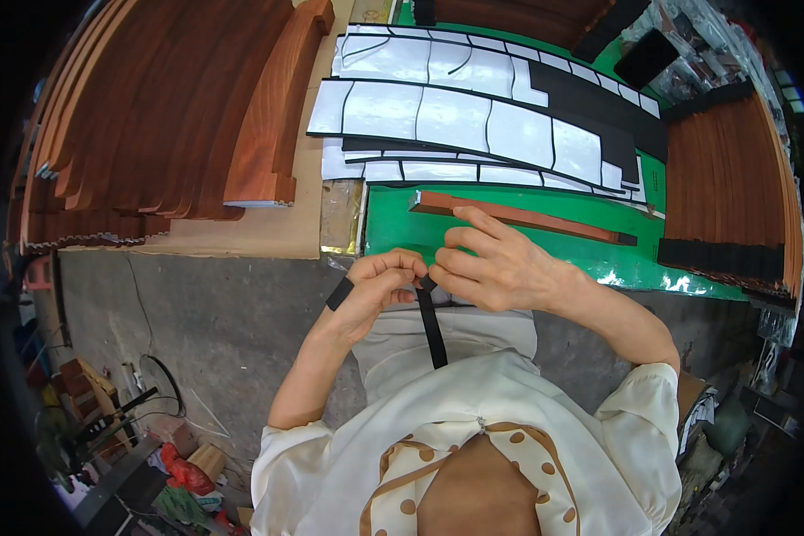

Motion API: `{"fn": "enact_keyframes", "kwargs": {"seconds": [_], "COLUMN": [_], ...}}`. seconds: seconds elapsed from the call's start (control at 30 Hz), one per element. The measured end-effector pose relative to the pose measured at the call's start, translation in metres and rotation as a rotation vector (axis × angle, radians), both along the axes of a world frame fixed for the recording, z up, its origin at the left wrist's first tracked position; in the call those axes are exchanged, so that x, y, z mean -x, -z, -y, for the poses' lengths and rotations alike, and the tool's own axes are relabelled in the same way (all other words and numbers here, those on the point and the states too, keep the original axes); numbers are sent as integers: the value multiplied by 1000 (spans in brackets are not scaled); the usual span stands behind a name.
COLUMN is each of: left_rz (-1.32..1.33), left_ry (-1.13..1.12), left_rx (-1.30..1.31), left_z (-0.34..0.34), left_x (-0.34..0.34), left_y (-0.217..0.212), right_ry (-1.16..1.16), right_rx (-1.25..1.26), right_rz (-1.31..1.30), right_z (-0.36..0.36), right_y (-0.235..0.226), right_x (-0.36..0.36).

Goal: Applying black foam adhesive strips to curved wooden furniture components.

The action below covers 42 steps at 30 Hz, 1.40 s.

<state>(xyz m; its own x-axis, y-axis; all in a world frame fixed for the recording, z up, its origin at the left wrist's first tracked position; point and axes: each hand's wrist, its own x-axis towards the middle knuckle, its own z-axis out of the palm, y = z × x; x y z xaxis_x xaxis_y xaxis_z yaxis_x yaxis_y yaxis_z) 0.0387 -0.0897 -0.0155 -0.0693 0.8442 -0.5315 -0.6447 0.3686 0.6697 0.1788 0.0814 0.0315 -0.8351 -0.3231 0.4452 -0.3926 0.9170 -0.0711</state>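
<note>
My left hand (380, 284) and my right hand (491, 268) meet in front of my lap, at the near edge of the green work surface. Their fingertips pinch together at a black strip (431, 330), which hangs down over my light trousers. A small dark end of it shows between the fingers. Another short black piece (339, 293) lies against the outer side of my left hand near the thumb. Just beyond my right hand, a long narrow reddish-brown wooden bar (527, 215) lies on the green surface, with a black patch at its right end.
White-backed sheets of black strips (456, 116) overlap on the green surface (393, 225). Curved wooden parts stand in a large stack (179, 107) at the left; another stack (722, 183) stands at the right, near a black phone (646, 60). Cables and clutter lie on the floor at lower left.
</note>
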Motion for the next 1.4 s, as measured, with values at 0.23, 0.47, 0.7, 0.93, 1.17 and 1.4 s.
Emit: {"fn": "enact_keyframes", "kwargs": {"seconds": [0.23, 0.47, 0.7, 0.93, 1.17, 1.4], "left_rz": [-83, -1321, -1152, -1091, -994, -1014], "left_ry": [-62, -169, -193, -270, -224, -208], "left_rx": [39, -308, -350, -383, -408, -385], "left_z": [2, -42, -49, -42, -41, -43], "left_x": [9, 30, 17, 4, 5, 6], "left_y": [-4, 18, 26, 29, 32, 33], "right_ry": [105, 439, 582, 607, 653, 670], "right_rx": [108, 549, 728, 747, 716, 698], "right_rz": [202, 246, 142, 161, 177, 166], "right_z": [-3, -17, -13, -2, 6, 7], "right_y": [0, -7, 10, 22, 25, 27], "right_x": [-10, -13, -1, -2, 1, 2]}}
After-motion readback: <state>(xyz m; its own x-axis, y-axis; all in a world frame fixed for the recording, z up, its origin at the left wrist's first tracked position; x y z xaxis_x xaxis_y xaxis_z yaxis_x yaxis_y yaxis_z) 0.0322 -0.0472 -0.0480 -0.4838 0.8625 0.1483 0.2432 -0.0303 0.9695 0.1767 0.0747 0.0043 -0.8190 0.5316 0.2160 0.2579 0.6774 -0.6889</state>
